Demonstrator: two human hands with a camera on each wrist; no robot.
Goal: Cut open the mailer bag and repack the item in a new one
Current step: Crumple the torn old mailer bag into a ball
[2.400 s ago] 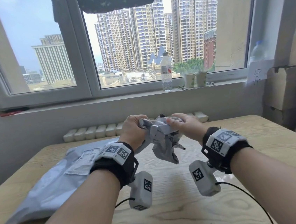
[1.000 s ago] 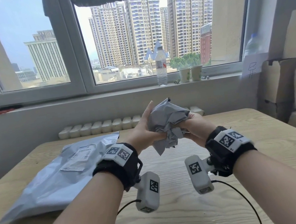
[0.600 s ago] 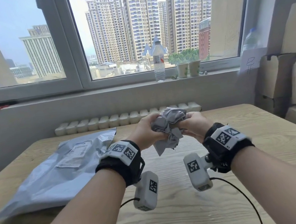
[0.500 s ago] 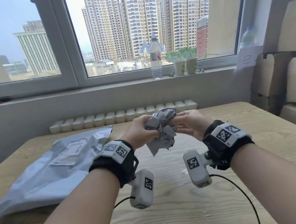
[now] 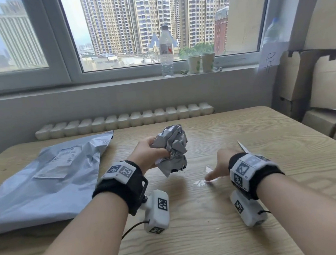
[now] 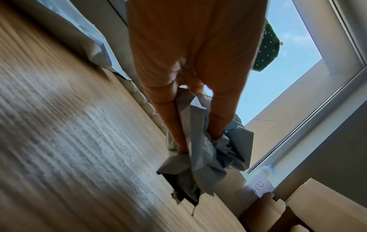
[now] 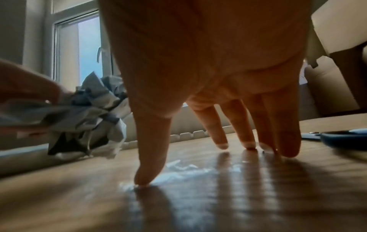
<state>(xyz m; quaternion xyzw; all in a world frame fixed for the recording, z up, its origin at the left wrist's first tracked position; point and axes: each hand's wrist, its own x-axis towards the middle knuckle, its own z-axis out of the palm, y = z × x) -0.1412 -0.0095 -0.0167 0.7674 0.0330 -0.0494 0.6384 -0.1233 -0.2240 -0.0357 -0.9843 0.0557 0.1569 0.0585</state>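
Repacking looks finished: sealed new mailer bag (image 5: 44, 179) lies at left of frame on the surface (image 5: 254, 211). Left hand (image 5: 147, 154) grips the crumpled old mailer (image 5: 173, 147) at centre; right hand (image 5: 219, 167), fingers spread, touches a clear plastic scrap (image 5: 201, 181). Only tidying seems left.

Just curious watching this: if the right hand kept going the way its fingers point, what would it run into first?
The right hand points down at the table; its thumb already touches a clear plastic scrap, so that comes first.
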